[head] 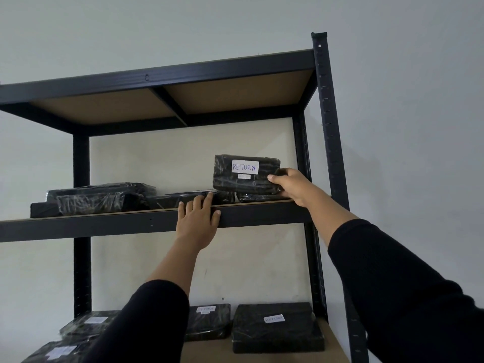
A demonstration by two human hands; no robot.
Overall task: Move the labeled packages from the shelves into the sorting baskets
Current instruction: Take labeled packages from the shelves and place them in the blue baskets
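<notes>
Head view: pickup step. Right hand point(290, 187) grip grasping RETURN package point(245, 174) by its right end, centre-right of frame, atop flatter packages on middle shelf point(131, 224). Left hand point(197, 218) flat, unclenched, on shelf edge. Next: lift clear, carry to basket; none in view.

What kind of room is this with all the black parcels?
Probably a storeroom or parcel-sorting room: a metal shelving rack, many black wrapped packages, and one marked RETURN held by the right hand.
</notes>
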